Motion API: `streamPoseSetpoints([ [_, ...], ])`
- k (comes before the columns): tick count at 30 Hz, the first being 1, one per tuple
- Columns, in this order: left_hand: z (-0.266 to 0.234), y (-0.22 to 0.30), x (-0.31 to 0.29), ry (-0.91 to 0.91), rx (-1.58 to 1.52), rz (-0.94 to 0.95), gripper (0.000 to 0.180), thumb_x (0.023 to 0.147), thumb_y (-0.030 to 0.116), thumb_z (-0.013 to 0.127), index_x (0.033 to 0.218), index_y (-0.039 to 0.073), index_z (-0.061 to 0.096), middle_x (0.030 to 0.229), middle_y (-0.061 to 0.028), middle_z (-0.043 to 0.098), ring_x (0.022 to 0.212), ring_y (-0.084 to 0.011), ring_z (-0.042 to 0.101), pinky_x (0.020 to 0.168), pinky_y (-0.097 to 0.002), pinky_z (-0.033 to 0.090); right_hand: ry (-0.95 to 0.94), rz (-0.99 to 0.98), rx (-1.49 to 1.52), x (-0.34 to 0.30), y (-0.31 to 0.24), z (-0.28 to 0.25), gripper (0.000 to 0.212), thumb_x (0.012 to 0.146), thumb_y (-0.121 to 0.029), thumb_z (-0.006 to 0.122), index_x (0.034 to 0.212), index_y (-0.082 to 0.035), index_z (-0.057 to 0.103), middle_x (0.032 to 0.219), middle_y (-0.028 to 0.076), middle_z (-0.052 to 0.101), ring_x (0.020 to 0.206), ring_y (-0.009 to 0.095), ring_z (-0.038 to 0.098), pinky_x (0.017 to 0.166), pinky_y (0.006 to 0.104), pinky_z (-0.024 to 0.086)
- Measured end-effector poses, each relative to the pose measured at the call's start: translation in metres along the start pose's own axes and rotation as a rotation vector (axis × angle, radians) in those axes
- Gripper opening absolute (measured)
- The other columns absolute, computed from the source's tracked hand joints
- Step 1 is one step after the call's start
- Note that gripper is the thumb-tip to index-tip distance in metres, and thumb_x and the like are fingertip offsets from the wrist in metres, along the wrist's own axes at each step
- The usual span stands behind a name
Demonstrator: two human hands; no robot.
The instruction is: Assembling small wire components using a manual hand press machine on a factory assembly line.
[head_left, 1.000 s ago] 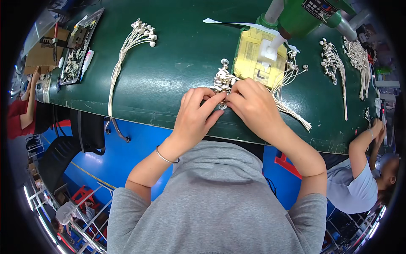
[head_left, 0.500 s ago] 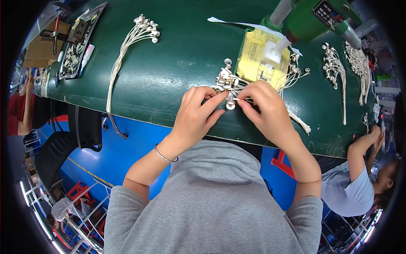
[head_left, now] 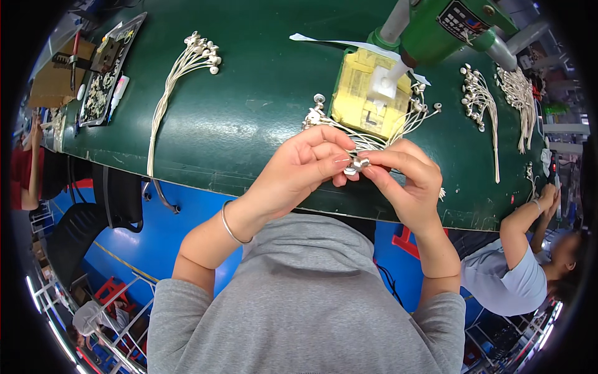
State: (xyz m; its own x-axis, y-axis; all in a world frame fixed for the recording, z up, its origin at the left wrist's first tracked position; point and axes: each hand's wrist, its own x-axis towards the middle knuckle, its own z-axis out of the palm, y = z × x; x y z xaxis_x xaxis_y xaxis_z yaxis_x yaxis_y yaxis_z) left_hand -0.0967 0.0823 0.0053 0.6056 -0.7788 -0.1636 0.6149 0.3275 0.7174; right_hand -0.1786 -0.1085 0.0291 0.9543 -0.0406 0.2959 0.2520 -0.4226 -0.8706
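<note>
Between my two hands is a small silver round fitting point(head_left: 356, 166), apparently on a white wire mostly hidden by the fingers. My left hand point(head_left: 314, 161) pinches it from the left with thumb and fingertips. From the right, the thumb and forefinger of my right hand point(head_left: 408, 176) close on it too. Just beyond my fingers, white wires point(head_left: 361, 140) with round metal ends lie in a loose bunch. Several of their ends point(head_left: 316, 114) are heaped to the left of a yellow taped block point(head_left: 349, 100), and others fan out on its right.
A green bench press point(head_left: 445, 31) stands over the block on the green table point(head_left: 249, 118). One wire bundle point(head_left: 168, 93) lies at left, others point(head_left: 483, 103) at right. Far left are a parts tray point(head_left: 103, 93) and a marker point(head_left: 118, 93). A co-worker point(head_left: 517, 268) sits at right.
My hands have drawn nearer to me and to each other, away from the heap of wire ends, with the silver fitting now between their fingertips. The whole view has shifted slightly.
</note>
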Motion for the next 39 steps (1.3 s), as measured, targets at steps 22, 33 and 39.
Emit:
streamPoseSetpoints([
  [22, -0.006, 0.010, 0.070, 0.092, 1.606, 0.827, 0.051, 0.081, 0.011, 0.073, 0.128, 0.005, 0.054, 0.119, -0.0157, 0.054, 0.109, -0.0337, 0.051, 0.094, -0.0419, 0.042, 0.362, 0.259, 0.213, 0.055, 0.074, -0.025, 0.019, 0.088, -0.007, 0.073, 0.103, 0.004, 0.072, 0.091, 0.005, 0.071, 0.078, 0.007, 0.062, 0.071, 0.0209, 0.050],
  [33, -0.007, 0.000, 0.078, 0.095, 1.807, 0.856, 0.061, 0.077, 0.015, 0.076, 0.134, 0.010, 0.053, 0.126, -0.0152, 0.050, 0.116, -0.0355, 0.049, 0.098, -0.0457, 0.040, 0.200, -0.074, -0.312, 0.059, 0.065, -0.041, 0.014, 0.085, -0.004, 0.071, 0.099, -0.001, 0.075, 0.082, 0.006, 0.064, 0.072, 0.012, 0.057, 0.064, 0.0251, 0.046],
  [39, -0.007, 0.000, 0.079, 0.085, 1.821, 0.891, 0.062, 0.076, 0.014, 0.076, 0.133, 0.010, 0.053, 0.126, -0.0160, 0.050, 0.117, -0.0355, 0.049, 0.097, -0.0459, 0.040, 0.159, 0.157, -0.151, 0.061, 0.064, -0.047, 0.017, 0.085, -0.006, 0.071, 0.101, 0.001, 0.074, 0.087, 0.006, 0.065, 0.076, 0.011, 0.059, 0.068, 0.0249, 0.047],
])
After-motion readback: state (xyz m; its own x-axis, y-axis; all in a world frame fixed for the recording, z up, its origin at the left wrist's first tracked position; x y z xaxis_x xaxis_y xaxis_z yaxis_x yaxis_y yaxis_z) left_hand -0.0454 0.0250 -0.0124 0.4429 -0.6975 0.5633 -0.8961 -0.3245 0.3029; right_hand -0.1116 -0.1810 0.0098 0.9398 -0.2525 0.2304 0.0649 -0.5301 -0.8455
